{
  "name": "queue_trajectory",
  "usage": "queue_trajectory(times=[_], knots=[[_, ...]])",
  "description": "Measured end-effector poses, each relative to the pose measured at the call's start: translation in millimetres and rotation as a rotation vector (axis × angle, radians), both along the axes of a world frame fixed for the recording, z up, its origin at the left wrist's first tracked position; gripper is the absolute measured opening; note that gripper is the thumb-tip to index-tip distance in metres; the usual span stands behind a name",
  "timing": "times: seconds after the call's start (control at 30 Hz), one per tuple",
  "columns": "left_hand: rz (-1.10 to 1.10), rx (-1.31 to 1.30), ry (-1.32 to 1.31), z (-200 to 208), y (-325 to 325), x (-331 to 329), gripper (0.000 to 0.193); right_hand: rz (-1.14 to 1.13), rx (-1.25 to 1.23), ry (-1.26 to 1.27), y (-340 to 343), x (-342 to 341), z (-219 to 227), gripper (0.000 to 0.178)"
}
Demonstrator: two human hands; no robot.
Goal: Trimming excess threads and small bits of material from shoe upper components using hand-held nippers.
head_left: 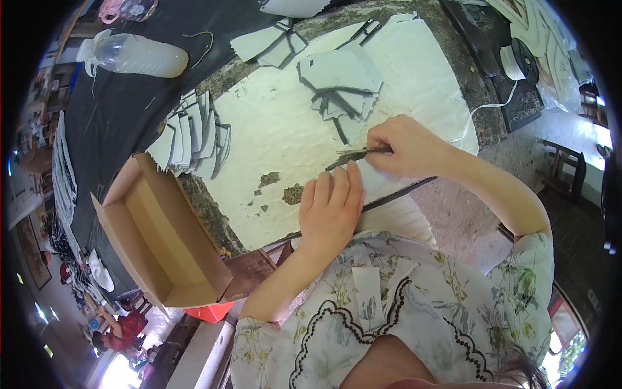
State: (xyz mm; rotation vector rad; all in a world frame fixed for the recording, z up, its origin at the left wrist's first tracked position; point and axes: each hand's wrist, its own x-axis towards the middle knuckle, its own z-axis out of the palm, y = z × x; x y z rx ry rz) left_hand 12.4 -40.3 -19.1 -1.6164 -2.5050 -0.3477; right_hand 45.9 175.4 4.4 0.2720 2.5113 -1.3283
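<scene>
My left hand (334, 206) lies with its fingers stretched out on a pale, panel-like piece (372, 180) at the near edge of the worktop. Just to the right, my right hand (407, 146) is closed, thumb and fingers pinching a thin dark pointed thing (379, 150); whether it is a strip or a tool, I cannot tell. Both hands partly cover the pale piece. Beyond them sits a loose stack of pale grey, dark-edged panels (340, 71). More such panels fan out in an overlapping row (191, 136) at the left, with another small pile (271, 44) at the back.
A worn white sheet (253, 123) covers the worktop. An open cardboard box (165, 227) stands at the left, near a cloudy plastic bottle (146, 55) on dark cloth. At the right are a thread spool (518, 61) and a trailing white cord (495, 105). A person in red (129, 324) appears far off.
</scene>
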Motion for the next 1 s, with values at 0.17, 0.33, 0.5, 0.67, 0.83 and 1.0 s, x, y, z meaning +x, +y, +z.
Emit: queue_trajectory(times=[0.17,0.33,0.5,0.67,0.83,1.0], knots=[[-0.034,-0.051,0.0,8,4,-3,0.047,0.087,0.101,-0.044,9,-2,8,0.017],[-0.071,-0.122,0.03,16,10,-6,0.059,0.052,0.101,-0.076,18,-4,10,0.017],[-0.072,-0.191,0.015,20,12,-4,0.065,0.039,0.095,0.038,22,3,-1,0.018],[-0.069,-0.188,0.03,18,11,-3,0.066,0.03,0.088,-0.022,20,2,4,0.024],[-0.087,-0.212,0.014,24,15,-6,0.067,0.043,0.211,-0.001,12,3,0,0.022],[-0.129,-0.262,-0.109,32,28,-13,0.066,0.09,0.374,-0.044,9,5,8,0.023]])
